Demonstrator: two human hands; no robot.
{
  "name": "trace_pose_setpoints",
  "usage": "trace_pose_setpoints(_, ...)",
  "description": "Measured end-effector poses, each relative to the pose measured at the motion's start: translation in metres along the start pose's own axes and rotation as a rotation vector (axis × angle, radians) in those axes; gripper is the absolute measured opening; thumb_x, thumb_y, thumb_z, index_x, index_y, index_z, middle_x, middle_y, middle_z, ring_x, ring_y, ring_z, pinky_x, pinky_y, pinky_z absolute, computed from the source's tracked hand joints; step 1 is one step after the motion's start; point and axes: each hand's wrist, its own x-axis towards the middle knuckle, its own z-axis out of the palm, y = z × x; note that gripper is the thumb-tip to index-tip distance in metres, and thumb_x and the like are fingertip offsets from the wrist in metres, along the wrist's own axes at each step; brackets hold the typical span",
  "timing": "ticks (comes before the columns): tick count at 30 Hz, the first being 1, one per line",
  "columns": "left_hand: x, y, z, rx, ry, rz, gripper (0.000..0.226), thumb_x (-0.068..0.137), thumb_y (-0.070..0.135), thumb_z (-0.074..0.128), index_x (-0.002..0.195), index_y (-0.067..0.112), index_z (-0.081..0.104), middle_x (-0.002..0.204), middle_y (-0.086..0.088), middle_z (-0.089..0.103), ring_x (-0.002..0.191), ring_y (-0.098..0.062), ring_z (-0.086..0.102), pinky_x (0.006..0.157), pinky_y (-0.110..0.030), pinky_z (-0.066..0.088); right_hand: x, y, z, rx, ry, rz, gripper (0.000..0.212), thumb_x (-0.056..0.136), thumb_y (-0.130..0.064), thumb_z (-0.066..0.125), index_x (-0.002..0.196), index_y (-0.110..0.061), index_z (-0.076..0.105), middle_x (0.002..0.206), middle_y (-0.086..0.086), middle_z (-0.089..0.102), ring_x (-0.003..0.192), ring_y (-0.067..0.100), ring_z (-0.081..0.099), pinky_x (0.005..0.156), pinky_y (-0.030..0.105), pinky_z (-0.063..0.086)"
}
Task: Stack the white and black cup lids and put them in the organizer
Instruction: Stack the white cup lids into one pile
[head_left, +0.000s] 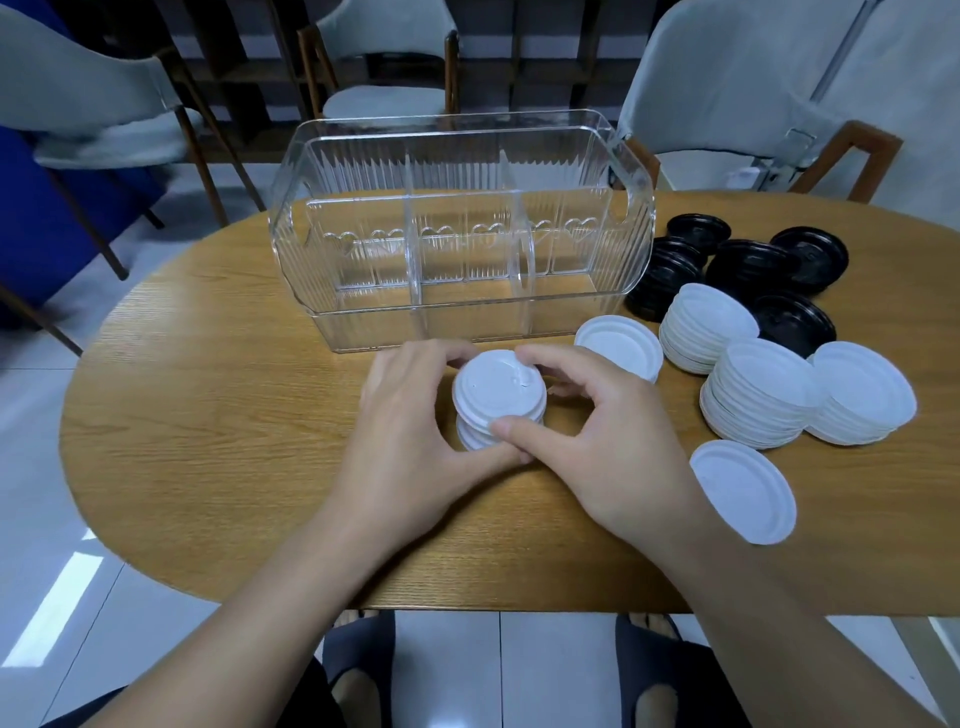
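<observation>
both hands, left (410, 415) and right (597, 431), grip a small white stack (498, 402) on the worktop (208, 415) before the organizer (457, 228), which holds nothing. other white lids (758, 395) and black lids (748, 265) wait at right; early stage.

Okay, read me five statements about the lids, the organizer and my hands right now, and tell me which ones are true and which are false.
1. Both hands hold one small stack of white lids. True: the left hand and right hand curl around it.
2. The clear organizer already contains black lids. False: its compartments show no lids.
3. The black lids lie to the right of the organizer. True.
4. A single white lid lies at the table's left end. False: it lies right of the right hand.
5. The organizer has internal dividers. True.
</observation>
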Motion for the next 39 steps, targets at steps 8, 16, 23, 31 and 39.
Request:
trace_pose_setpoints(8, -0.006, -0.011, -0.003, 0.062, -0.13, -0.037, 0.099, 0.069, 0.088, 0.08, 0.153, 0.039, 0.061, 0.141, 0.024, 0.06, 0.141, -0.01, 0.045, 0.121, -0.049, 0.042, -0.008, 0.007, 0.006, -0.062, -0.021, -0.027, 0.061, 0.085, -0.048, 0.09, 0.142, -0.038, 0.069, 0.125, -0.032, 0.069, 0.124, -0.015, 0.058, 0.099, 0.001, 0.04)
trace_pose_setpoints(16, -0.005, -0.015, 0.0, 0.11, -0.22, -0.033, 0.093, 0.076, 0.087, 0.074, 0.155, 0.038, 0.06, 0.143, 0.023, 0.059, 0.137, -0.009, 0.049, 0.12, -0.045, 0.039, -0.013, 0.012, 0.012, -0.082, -0.005, -0.03, 0.06, 0.086, -0.046, 0.09, 0.141, -0.033, 0.07, 0.123, -0.03, 0.067, 0.119, -0.019, 0.056, 0.097, -0.001, 0.037)
trace_pose_setpoints(23, -0.004, -0.014, -0.001, 0.123, -0.253, -0.023, 0.09, 0.084, 0.081, 0.069, 0.162, 0.037, 0.055, 0.15, 0.024, 0.059, 0.144, -0.007, 0.044, 0.122, -0.036, 0.034, -0.012, 0.015, 0.013, -0.088, 0.011, -0.005, 0.062, 0.087, -0.048, 0.089, 0.144, -0.034, 0.068, 0.125, -0.031, 0.067, 0.12, -0.022, 0.054, 0.096, -0.004, 0.035)
trace_pose_setpoints(31, 0.002, -0.015, -0.01, 0.068, -0.325, -0.072, 0.083, 0.084, 0.071, 0.08, 0.159, 0.043, 0.058, 0.149, 0.03, 0.054, 0.143, -0.006, 0.039, 0.127, -0.042, 0.034, -0.012, 0.013, 0.013, -0.098, 0.014, 0.003, 0.06, 0.084, -0.051, 0.091, 0.138, -0.036, 0.072, 0.124, -0.029, 0.071, 0.121, -0.012, 0.06, 0.096, 0.001, 0.041)
trace_pose_setpoints(39, 0.006, -0.018, -0.013, 0.02, -0.357, -0.112, 0.082, 0.087, 0.057, 0.09, 0.161, 0.042, 0.058, 0.145, 0.03, 0.055, 0.139, -0.005, 0.041, 0.128, -0.044, 0.033, -0.013, 0.014, 0.014, -0.129, 0.029, 0.033, 0.068, 0.079, -0.058, 0.091, 0.14, -0.037, 0.073, 0.13, -0.025, 0.073, 0.122, -0.007, 0.063, 0.097, 0.005, 0.044)
